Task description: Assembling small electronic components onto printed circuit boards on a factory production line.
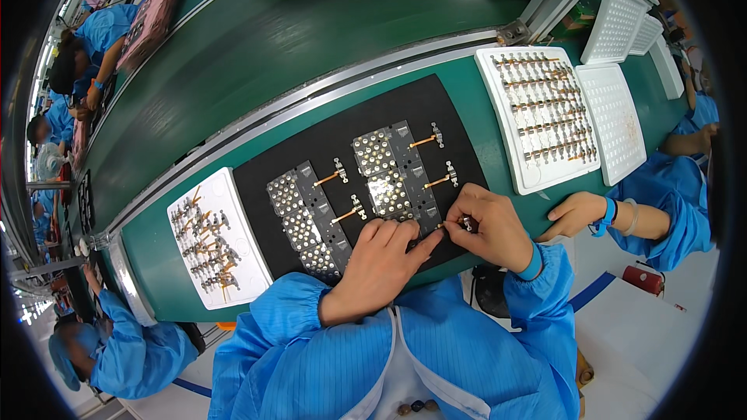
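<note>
Two dark panels lie side by side on a black mat (257,159), a left panel (310,214) and a right panel (393,171), each covered with rows of round silvery pieces. My left hand (380,260) is closed over the near end of the right panel, fingers bent down and thumb pointing right. Just beside it, my right hand (490,225) pinches a small metal part (467,223); its other end is hidden by the fingers. Similar metal parts on orange flex cables, such as one flex cable part (348,210), stick out from the panels' right sides.
A white tray (255,264) of jumbled flex cable parts sits left of the mat. At right stand a white tray (531,180) with neat rows of them and another white tray (634,128) with small hollows. A green conveyor belt (350,15) runs behind a metal rail. A co-worker's hand (576,214) rests near the table's right edge.
</note>
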The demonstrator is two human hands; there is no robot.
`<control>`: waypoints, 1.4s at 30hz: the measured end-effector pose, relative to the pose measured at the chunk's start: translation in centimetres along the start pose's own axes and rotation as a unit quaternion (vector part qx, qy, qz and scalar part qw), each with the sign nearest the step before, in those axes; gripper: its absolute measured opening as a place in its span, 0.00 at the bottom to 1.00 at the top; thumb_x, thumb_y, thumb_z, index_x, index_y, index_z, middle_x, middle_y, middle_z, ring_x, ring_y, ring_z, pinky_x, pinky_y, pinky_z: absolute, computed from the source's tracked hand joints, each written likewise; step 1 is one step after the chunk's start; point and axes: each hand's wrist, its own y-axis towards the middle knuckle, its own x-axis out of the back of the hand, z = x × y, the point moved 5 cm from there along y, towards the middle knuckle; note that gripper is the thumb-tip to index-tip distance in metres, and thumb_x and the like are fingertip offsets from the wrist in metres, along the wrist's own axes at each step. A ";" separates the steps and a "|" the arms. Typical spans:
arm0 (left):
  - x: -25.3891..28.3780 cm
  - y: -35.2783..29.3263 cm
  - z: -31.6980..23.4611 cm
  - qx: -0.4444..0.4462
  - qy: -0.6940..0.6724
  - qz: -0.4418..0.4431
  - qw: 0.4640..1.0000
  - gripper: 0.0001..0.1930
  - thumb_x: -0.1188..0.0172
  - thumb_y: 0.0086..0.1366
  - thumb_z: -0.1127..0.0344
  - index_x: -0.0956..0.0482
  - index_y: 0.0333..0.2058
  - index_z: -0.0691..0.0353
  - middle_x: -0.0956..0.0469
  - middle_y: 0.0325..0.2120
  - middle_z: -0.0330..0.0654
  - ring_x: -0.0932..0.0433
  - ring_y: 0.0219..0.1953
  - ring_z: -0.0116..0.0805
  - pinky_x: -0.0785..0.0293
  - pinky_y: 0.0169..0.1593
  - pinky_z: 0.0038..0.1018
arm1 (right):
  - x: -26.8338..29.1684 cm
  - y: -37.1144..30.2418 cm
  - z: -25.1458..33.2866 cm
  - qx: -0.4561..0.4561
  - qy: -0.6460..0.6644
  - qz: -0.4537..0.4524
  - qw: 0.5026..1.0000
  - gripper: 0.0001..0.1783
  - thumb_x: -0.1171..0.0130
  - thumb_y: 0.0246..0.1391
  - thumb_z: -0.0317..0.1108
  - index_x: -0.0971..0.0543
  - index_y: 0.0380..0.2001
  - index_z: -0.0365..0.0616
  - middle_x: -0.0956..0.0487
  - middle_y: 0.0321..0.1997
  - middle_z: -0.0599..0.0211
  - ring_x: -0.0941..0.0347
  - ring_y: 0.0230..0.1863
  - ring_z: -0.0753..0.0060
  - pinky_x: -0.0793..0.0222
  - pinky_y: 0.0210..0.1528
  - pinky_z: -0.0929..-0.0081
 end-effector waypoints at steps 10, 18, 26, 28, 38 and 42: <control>0.0 0.0 -0.2 0.001 0.007 -0.004 1.000 0.29 0.32 0.58 0.60 0.23 0.59 0.52 0.28 0.40 0.37 0.30 0.41 0.34 0.36 0.49 0.33 | 0.0 -0.1 0.1 0.002 -0.003 -0.003 1.000 0.05 0.33 0.46 0.28 0.21 0.26 0.41 0.25 0.28 0.61 0.26 0.25 0.55 0.33 0.27 0.62; -0.2 -0.1 -0.2 0.002 0.029 0.011 1.000 0.27 0.38 0.63 0.58 0.25 0.60 0.59 0.28 0.41 0.41 0.29 0.45 0.36 0.35 0.52 0.34 | 0.0 0.3 0.7 0.006 -0.019 -0.007 1.000 0.05 0.33 0.46 0.26 0.21 0.26 0.41 0.25 0.28 0.60 0.25 0.25 0.56 0.32 0.28 0.63; -0.5 -0.6 0.0 0.019 -0.036 0.008 0.999 0.28 0.33 0.60 0.57 0.23 0.59 0.55 0.28 0.42 0.39 0.27 0.45 0.36 0.34 0.53 0.34 | 2.2 -1.5 2.3 -0.008 -0.101 -0.164 0.981 0.19 0.31 0.49 0.24 0.22 0.46 0.40 0.24 0.48 0.58 0.24 0.31 0.63 0.27 0.33 0.71; 1.0 -1.4 0.6 0.012 -0.053 -0.014 0.998 0.27 0.32 0.59 0.58 0.22 0.57 0.56 0.27 0.44 0.39 0.27 0.46 0.37 0.33 0.53 0.34 | 2.4 -1.8 2.5 -0.021 -0.146 -0.180 0.972 0.21 0.32 0.52 0.25 0.24 0.49 0.39 0.24 0.48 0.55 0.23 0.36 0.56 0.27 0.38 0.67; 4.4 -9.6 2.7 0.085 -0.034 -0.118 0.989 0.17 0.25 0.53 0.57 0.17 0.39 0.55 0.22 0.36 0.38 0.22 0.36 0.41 0.29 0.41 0.35 | 1.8 -1.5 0.4 0.013 -0.238 -0.235 0.942 0.24 0.34 0.56 0.30 0.27 0.54 0.36 0.25 0.45 0.49 0.26 0.38 0.47 0.29 0.41 0.61; 2.1 -9.4 1.2 0.048 -0.010 -0.113 0.992 0.18 0.26 0.53 0.54 0.17 0.40 0.54 0.24 0.37 0.36 0.25 0.38 0.37 0.31 0.42 0.34 | 2.0 -0.9 -0.9 -0.024 -0.150 -0.201 0.968 0.24 0.32 0.56 0.31 0.26 0.53 0.34 0.25 0.41 0.57 0.30 0.32 0.64 0.31 0.35 0.69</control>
